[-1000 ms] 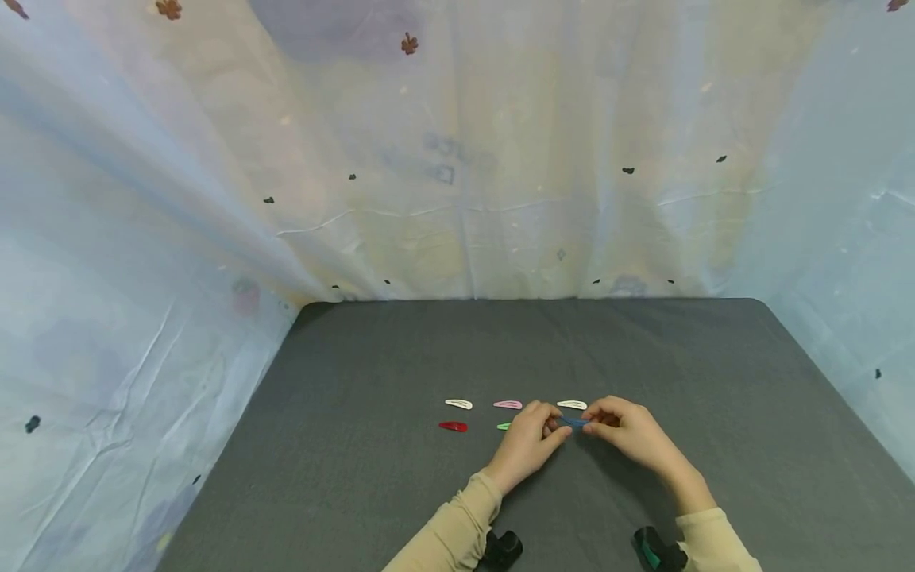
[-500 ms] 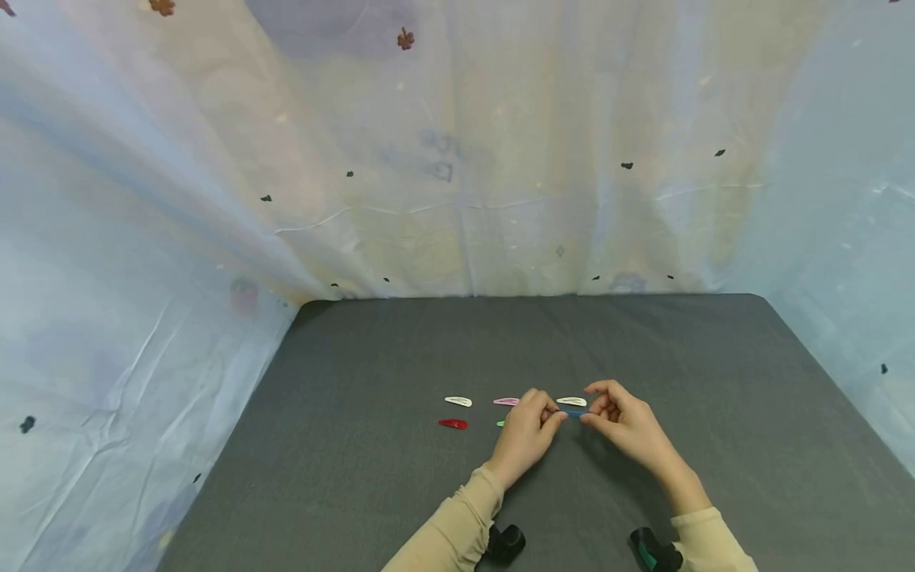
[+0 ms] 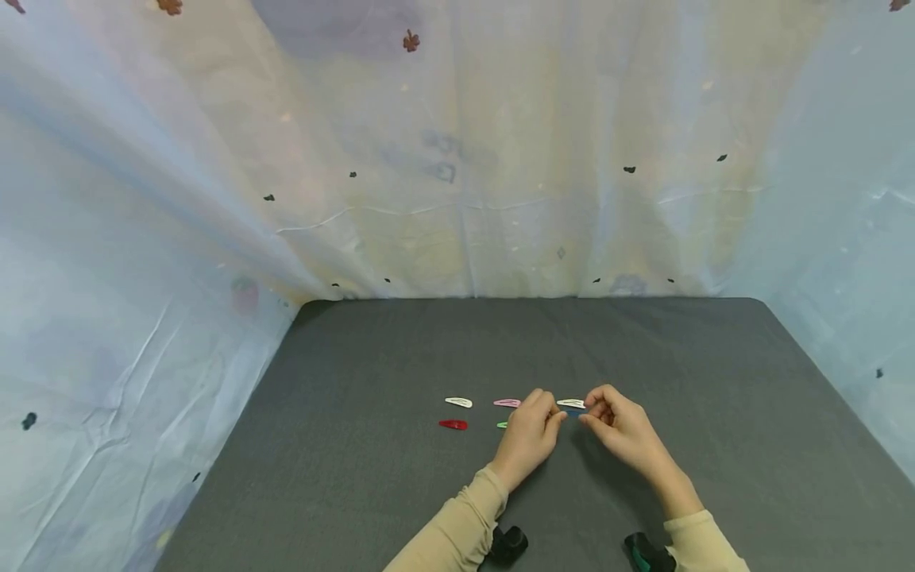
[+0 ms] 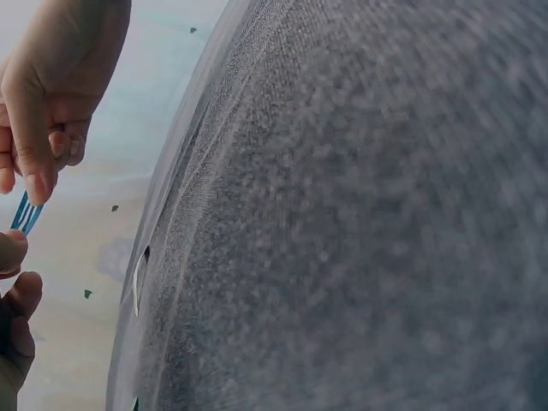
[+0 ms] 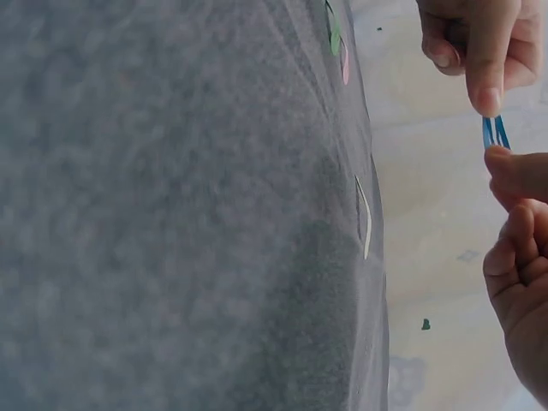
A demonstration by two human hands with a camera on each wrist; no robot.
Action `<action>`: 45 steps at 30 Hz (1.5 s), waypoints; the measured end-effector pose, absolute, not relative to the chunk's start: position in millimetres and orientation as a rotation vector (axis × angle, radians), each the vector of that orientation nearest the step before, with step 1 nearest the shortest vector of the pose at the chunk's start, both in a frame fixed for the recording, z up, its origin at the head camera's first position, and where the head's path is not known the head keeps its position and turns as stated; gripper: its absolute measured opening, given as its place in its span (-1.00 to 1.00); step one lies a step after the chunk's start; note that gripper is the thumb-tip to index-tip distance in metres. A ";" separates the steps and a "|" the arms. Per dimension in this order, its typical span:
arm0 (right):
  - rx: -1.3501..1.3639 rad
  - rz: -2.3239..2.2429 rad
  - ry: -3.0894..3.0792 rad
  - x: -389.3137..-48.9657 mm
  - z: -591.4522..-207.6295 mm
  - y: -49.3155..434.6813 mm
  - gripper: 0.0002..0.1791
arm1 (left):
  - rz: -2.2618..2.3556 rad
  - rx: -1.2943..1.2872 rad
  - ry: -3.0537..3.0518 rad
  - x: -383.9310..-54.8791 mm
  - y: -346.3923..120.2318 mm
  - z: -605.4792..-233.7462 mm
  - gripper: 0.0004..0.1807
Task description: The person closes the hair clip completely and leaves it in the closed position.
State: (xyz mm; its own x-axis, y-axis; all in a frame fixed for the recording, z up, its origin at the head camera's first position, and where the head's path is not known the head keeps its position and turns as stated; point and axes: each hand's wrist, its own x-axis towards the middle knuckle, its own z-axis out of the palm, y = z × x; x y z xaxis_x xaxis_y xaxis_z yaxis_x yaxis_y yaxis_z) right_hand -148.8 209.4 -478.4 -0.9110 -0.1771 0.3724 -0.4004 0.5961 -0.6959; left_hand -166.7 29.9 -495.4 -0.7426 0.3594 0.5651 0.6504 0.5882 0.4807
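Observation:
A blue snap hair clip (image 3: 574,413) is held above the table between my two hands. My left hand (image 3: 527,437) pinches one end between thumb and finger. The other end is pinched by my right hand (image 3: 624,425). In the left wrist view the slotted blue clip (image 4: 26,214) spans the gap between the fingertips, both ends covered. Behind it in the head view lies a white hair clip (image 3: 571,403). A pink clip (image 3: 507,403) lies left of that one, and a green clip (image 3: 502,425) is mostly hidden behind my left hand.
Farther left on the dark grey table (image 3: 357,477) lie another white clip (image 3: 458,402) and a red clip (image 3: 453,424). A pale patterned curtain (image 3: 500,159) hangs behind the table and along both sides. Black wrist devices sit beneath the sleeves.
The blue clip and both hands have shifted slightly away from me, and the right-hand fingers have moved a little closer to the left. The other clips have stayed put.

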 end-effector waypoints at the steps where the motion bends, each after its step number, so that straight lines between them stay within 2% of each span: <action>1: 0.462 1.200 -2.561 -148.8 -478.8 209.3 -0.73 | -0.971 -0.816 -2.401 -166.6 30.0 -495.8 -0.79; 20: 0.521 1.328 -2.689 -147.5 -472.6 219.4 -0.84 | -0.918 -0.980 -2.275 -171.0 23.1 -499.6 -0.92; 28: 0.495 1.532 -2.816 -148.9 -471.4 228.0 -0.74 | -0.839 -1.002 -2.242 -171.5 22.2 -497.6 -0.94; 36: 0.437 1.697 -2.794 -151.3 -476.7 235.8 -0.72 | -0.995 -1.021 -2.384 -171.6 25.0 -501.8 -0.92; 41: 0.402 1.598 -2.821 -154.1 -483.9 236.4 -0.72 | -0.988 -0.966 -2.482 -171.1 28.4 -503.4 -0.92; 45: 0.380 1.425 -2.864 -157.1 -491.1 235.4 -0.77 | -0.793 -0.839 -2.534 -171.5 32.8 -503.8 -0.93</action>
State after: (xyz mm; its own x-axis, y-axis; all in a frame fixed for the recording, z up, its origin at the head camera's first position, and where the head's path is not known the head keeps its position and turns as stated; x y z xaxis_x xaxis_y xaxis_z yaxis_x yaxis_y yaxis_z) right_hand -157.1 235.4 -491.1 -0.9691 -0.2444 0.0333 -0.1740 0.5815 -0.7947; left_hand -171.5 32.8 -503.8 -0.7613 0.4313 0.4841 0.6303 0.6671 0.3970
